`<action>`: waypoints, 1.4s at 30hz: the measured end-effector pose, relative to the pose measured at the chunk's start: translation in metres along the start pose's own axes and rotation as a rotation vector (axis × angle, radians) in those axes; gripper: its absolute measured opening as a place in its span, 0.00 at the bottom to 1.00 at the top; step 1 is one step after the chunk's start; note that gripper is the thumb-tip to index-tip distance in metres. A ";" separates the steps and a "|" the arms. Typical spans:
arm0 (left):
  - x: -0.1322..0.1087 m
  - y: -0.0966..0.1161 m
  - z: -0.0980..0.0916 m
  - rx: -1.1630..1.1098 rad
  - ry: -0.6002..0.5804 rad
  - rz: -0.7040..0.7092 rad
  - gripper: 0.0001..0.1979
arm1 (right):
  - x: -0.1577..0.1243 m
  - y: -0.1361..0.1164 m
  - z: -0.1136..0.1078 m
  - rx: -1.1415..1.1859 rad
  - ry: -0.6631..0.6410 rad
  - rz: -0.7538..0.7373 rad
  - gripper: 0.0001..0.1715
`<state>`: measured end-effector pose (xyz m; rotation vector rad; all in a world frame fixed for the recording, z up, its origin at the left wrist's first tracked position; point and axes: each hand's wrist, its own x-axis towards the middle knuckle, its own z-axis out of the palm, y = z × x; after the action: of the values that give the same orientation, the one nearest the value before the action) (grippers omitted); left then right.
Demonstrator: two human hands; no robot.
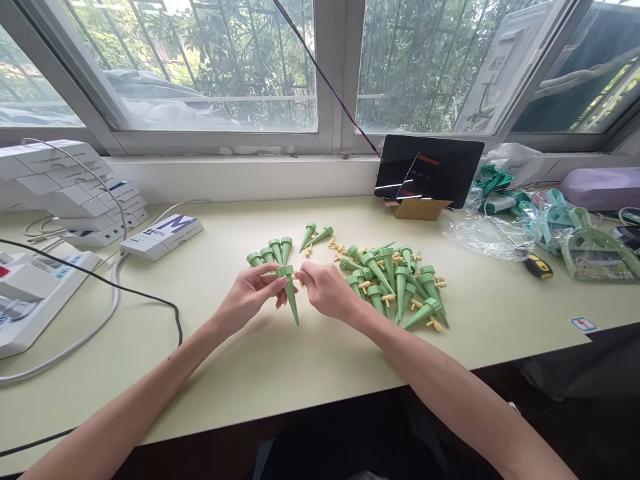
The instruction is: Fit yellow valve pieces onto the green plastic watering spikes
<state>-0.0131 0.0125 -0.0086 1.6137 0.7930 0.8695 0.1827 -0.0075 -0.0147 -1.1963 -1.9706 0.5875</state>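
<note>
My left hand [253, 293] grips a green cone-shaped spike [291, 300] by its wide top, its point hanging down toward the table. My right hand [327, 290] is closed in a pinch against the spike's top, seemingly on a small yellow piece that is mostly hidden. Just behind my hands a short row of green spikes [273, 252] lies side by side. To the right sits a loose pile of green spikes and small yellow valve pieces [395, 283].
A pale green table [280, 373] runs under a window. White boxes [75, 190] and a power strip with cables [30, 293] are at the left. A dark tablet [427, 167] leans on a cardboard stand; plastic bags and green tools [550, 220] lie at the right.
</note>
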 end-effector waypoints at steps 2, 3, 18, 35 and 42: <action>-0.001 0.002 0.002 0.018 0.011 0.028 0.13 | 0.000 0.000 -0.001 0.010 -0.003 0.014 0.17; -0.001 0.002 0.002 0.027 0.017 0.040 0.13 | 0.001 -0.001 -0.001 0.016 -0.004 0.020 0.17; 0.001 -0.004 0.001 -0.061 -0.026 -0.064 0.14 | 0.000 0.002 -0.001 0.016 0.001 -0.044 0.16; 0.000 -0.004 0.004 -0.131 -0.001 -0.090 0.15 | 0.002 0.006 -0.001 0.067 0.007 -0.083 0.18; 0.000 0.001 0.006 -0.082 0.005 -0.057 0.13 | 0.002 0.005 -0.001 0.044 -0.005 -0.061 0.17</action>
<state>-0.0084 0.0091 -0.0082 1.5107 0.7931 0.8555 0.1852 -0.0035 -0.0171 -1.1049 -1.9809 0.6003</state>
